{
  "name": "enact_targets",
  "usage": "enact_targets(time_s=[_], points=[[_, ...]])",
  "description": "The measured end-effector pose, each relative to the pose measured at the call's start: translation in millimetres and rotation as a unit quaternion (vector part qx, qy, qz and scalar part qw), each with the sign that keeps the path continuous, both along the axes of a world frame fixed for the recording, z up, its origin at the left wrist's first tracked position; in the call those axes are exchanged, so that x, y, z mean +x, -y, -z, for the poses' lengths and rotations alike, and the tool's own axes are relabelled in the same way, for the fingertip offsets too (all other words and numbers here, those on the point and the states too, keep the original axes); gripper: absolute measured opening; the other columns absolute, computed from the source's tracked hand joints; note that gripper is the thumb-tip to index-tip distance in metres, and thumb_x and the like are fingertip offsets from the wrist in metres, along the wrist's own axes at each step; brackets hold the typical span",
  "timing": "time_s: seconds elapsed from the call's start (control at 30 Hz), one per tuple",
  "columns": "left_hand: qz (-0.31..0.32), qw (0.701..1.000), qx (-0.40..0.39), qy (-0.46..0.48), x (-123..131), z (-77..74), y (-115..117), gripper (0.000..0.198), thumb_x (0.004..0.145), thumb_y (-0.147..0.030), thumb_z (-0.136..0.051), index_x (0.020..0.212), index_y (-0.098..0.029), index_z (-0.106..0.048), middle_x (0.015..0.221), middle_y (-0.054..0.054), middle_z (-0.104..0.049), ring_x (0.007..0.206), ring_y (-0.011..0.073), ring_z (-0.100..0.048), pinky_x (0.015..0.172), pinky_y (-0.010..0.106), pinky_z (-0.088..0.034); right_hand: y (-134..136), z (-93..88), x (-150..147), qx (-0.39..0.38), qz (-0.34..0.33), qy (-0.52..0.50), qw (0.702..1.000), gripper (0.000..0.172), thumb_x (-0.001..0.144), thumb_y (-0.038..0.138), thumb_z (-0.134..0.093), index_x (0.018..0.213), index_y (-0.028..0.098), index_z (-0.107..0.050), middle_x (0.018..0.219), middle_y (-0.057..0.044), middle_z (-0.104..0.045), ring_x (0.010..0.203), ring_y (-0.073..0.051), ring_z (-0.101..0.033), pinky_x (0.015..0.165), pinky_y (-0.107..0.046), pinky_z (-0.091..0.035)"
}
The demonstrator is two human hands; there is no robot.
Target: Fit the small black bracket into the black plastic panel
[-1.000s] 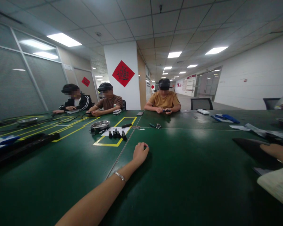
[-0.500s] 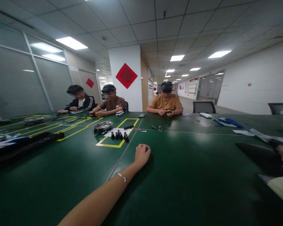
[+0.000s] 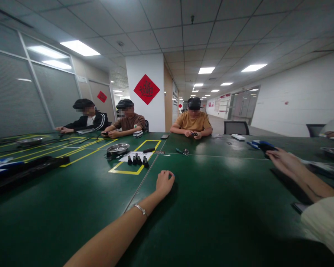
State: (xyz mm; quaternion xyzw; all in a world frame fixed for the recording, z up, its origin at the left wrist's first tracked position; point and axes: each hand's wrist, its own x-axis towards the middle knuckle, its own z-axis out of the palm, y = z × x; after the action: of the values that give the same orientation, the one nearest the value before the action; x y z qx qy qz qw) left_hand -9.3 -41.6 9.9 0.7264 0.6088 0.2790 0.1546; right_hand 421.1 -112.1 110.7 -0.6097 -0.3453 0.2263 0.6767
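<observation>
My left hand [image 3: 164, 183] rests on the green table [image 3: 206, 215], fingers curled in and a silver bracelet on the wrist. The palm and fingertips are hidden, so I cannot tell whether anything is in it. Beyond it stand several short black cylindrical parts [image 3: 138, 160], apart from the hand. They are on or beside a white sheet [image 3: 125, 158] with a dark bar-like object [image 3: 149, 150], near yellow tape. A small tool with a greenish handle [image 3: 180, 151] lies farther to the right. My right hand is out of view.
A metal bowl [image 3: 118, 148] stands left of the parts. A black tray [image 3: 30, 174] lies at left. From the right, a co-worker's hand [image 3: 286, 161] reaches in with a dark object. Three people sit across the table. Blue-and-white items [image 3: 256, 144] lie at right.
The co-worker's hand on the right has come farther into view, moving left and up with a dark object. The view has turned slightly right. My left hand stays in place.
</observation>
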Motion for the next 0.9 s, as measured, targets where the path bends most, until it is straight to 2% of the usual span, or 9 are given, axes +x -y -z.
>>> enact_targets(time_s=[0.07, 0.13, 0.2, 0.33, 0.43, 0.6, 0.8, 0.87, 0.9], points=[[-0.003, 1.000, 0.004, 0.003, 0, 0.4, 0, 0.019, 0.081, -0.030, -0.044, 0.090, -0.021, -0.058, 0.108, 0.005, -0.053, 0.102, 0.0181, -0.046, 0.086, 0.027, -0.036, -4, 3.6, -34, 0.019, -0.068, -0.049, 0.996, 0.022, 0.082, 0.006, -0.045, 0.102, 0.013, -0.051, 0.098, -0.007, -0.058, 0.095, -0.006, -0.057, 0.084, -0.008, -0.041], [-0.008, 1.000, 0.006, 0.007, 0, 1.5, -1, 0.019, 0.080, -0.029, -0.045, 0.091, -0.020, -0.058, 0.107, 0.005, -0.054, 0.102, 0.0184, -0.047, 0.086, 0.028, -0.036, -2, 9.0, -76, 0.038, -0.175, -0.161, 0.971, 0.026, 0.075, 0.002, -0.050, 0.099, 0.014, -0.052, 0.098, -0.006, -0.060, 0.095, -0.008, -0.058, 0.088, -0.012, -0.043], [-0.010, 1.000, 0.009, 0.011, 0, 3.4, -3, 0.019, 0.080, -0.028, -0.045, 0.091, -0.020, -0.058, 0.106, 0.006, -0.054, 0.101, 0.0183, -0.047, 0.086, 0.028, -0.036, 8, 16.2, -120, 0.025, -0.268, -0.183, 0.946, 0.027, 0.070, 0.005, -0.057, 0.096, 0.013, -0.056, 0.101, -0.006, -0.059, 0.095, -0.011, -0.058, 0.092, -0.017, -0.043], [-0.015, 0.999, 0.035, 0.017, 0, 7.9, -7, 0.019, 0.080, -0.027, -0.045, 0.091, -0.018, -0.058, 0.103, 0.006, -0.056, 0.099, 0.0179, -0.049, 0.085, 0.027, -0.037, 38, 31.9, -192, 0.004, -0.460, -0.108, 0.881, 0.026, 0.073, 0.027, -0.064, 0.096, 0.015, -0.064, 0.128, -0.006, -0.042, 0.106, -0.017, -0.053, 0.104, -0.030, -0.033], [-0.018, 0.998, 0.060, 0.023, 0, 10.4, -9, 0.020, 0.080, -0.025, -0.043, 0.091, -0.018, -0.058, 0.100, 0.007, -0.057, 0.097, 0.0176, -0.050, 0.085, 0.027, -0.037, 61, 39.3, -224, 0.004, -0.552, -0.008, 0.834, 0.032, 0.080, 0.040, -0.056, 0.097, 0.015, -0.066, 0.135, -0.007, -0.032, 0.112, -0.020, -0.047, 0.105, -0.036, -0.031], [-0.031, 0.997, 0.058, 0.026, 1, 12.8, -10, 0.017, 0.080, -0.022, -0.041, 0.090, -0.017, -0.055, 0.098, 0.007, -0.056, 0.096, 0.0177, -0.049, 0.085, 0.027, -0.036, 85, 46.6, -249, 0.007, -0.615, 0.205, 0.761, 0.038, 0.090, 0.041, -0.036, 0.110, 0.020, -0.061, 0.133, -0.006, -0.036, 0.125, -0.018, -0.031, 0.107, -0.038, -0.022], [-0.030, 0.999, 0.038, 0.014, -1, 10.3, -7, 0.025, 0.069, -0.006, -0.040, 0.089, -0.018, -0.051, 0.099, 0.006, -0.054, 0.096, 0.0175, -0.047, 0.084, 0.026, -0.036, 96, 56.9, -260, -0.036, -0.673, 0.296, 0.677, 0.042, 0.092, 0.040, -0.029, 0.122, 0.021, -0.053, 0.139, -0.005, -0.030, 0.128, -0.016, -0.025, 0.108, -0.036, -0.016], [-0.029, 0.999, 0.033, 0.014, -1, 9.2, -6, 0.025, 0.069, -0.007, -0.040, 0.088, -0.019, -0.050, 0.099, 0.006, -0.053, 0.096, 0.0175, -0.046, 0.084, 0.026, -0.036, 99, 55.3, -260, -0.067, -0.674, 0.324, 0.661, 0.041, 0.091, 0.041, -0.030, 0.118, 0.025, -0.056, 0.140, -0.001, -0.030, 0.132, -0.018, -0.018, 0.109, -0.038, -0.013], [-0.027, 0.999, 0.031, 0.015, -1, 8.8, -6, 0.023, 0.070, -0.008, -0.040, 0.088, -0.019, -0.050, 0.099, 0.006, -0.053, 0.096, 0.0175, -0.046, 0.084, 0.026, -0.036, 100, 54.0, -259, -0.078, -0.666, 0.335, 0.662, 0.040, 0.091, 0.042, -0.030, 0.116, 0.028, -0.057, 0.140, 0.000, -0.031, 0.133, -0.019, -0.014, 0.109, -0.040, -0.012]])
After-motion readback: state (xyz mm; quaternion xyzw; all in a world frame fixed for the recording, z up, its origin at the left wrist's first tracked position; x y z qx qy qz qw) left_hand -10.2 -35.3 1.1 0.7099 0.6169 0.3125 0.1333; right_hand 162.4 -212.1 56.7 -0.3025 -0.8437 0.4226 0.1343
